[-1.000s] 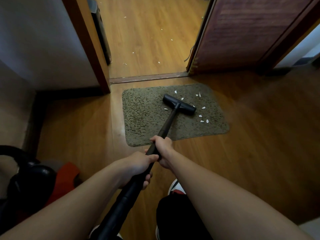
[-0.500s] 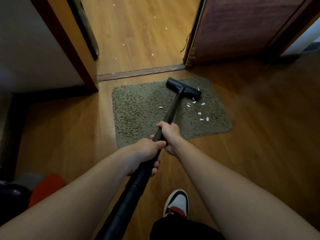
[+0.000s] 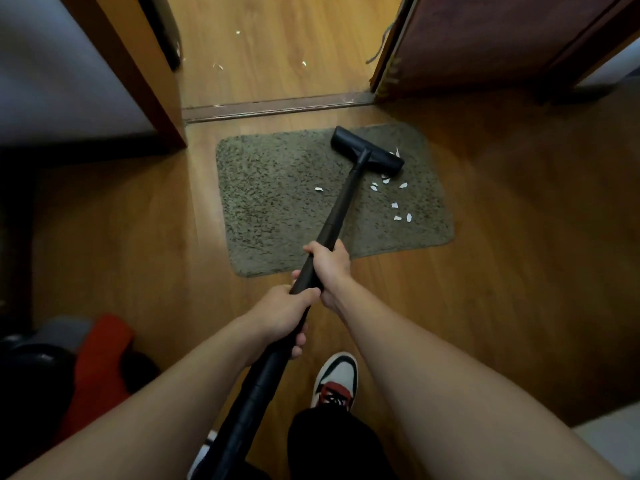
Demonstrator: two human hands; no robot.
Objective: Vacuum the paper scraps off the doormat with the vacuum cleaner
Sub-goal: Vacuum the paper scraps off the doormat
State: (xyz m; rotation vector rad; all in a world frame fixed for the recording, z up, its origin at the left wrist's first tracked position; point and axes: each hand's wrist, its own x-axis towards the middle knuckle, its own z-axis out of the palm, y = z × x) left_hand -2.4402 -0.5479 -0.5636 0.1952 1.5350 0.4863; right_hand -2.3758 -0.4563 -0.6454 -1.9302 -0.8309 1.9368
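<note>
A: How do the hands hold it?

B: The right hand [image 3: 329,265] is in front, its fingers curled around the black wand [image 3: 341,206]. The left hand [image 3: 282,313] grips the same wand just behind it, also wrapped around. Both arms are stretched forward.

A: What has changed in the last second?

B: The floor head [image 3: 367,152] was near the middle of the doormat [image 3: 273,202]. It has been pushed forward, to the far right part of the mat. The scraps that were lying beyond the head are mostly gone; I think they were sucked in. One small piece shows just beside its far edge.

A: So is the task finished?

B: No. Several paper scraps [image 3: 394,205] remain on the mat, nearer to the person than the head, and one scrap [image 3: 318,189] lies left of the wand. In my judgement a backward pull over them is needed. More white bits lie on the floor [image 3: 277,46] past the threshold, but these are off the mat.

A: Any brand or writing?

B: I can read none, not on the wand and not on the shoe [image 3: 334,379].
</note>
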